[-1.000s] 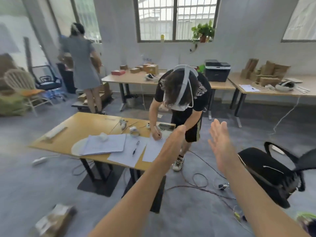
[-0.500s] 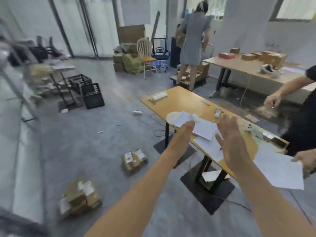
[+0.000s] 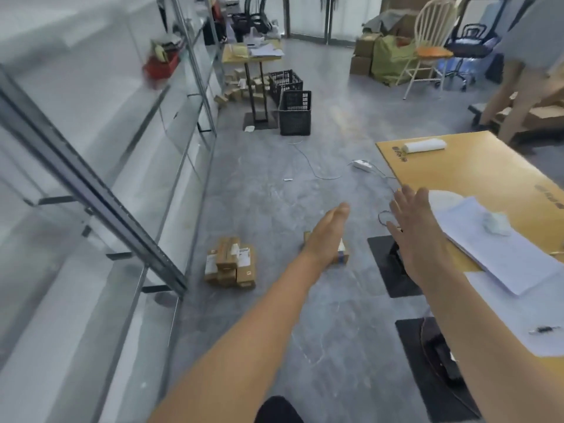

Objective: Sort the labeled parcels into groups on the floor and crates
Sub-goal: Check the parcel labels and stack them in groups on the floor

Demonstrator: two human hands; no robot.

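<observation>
Both my arms reach forward, empty. My left hand (image 3: 328, 233) is flat with fingers together, held over a small labeled parcel (image 3: 342, 254) on the floor, which it mostly hides. My right hand (image 3: 415, 227) is spread open beside the wooden table's edge. A stack of brown labeled parcels (image 3: 230, 265) lies on the grey floor left of my left hand. Two black crates (image 3: 295, 112) stand farther off, with more small parcels (image 3: 236, 87) heaped on the floor behind them under a small table.
A yellow wooden table (image 3: 457, 169) with papers (image 3: 494, 242) fills the right. A glass partition with metal frames (image 3: 91, 184) runs along the left. A power strip and cable (image 3: 361, 164) lie on the floor. A chair (image 3: 427, 47), cartons and a person's legs (image 3: 518, 87) are at the back right.
My view has swung left, away from the table and the person writing, toward the floor with the parcels and crates. Both hands stay raised and empty.
</observation>
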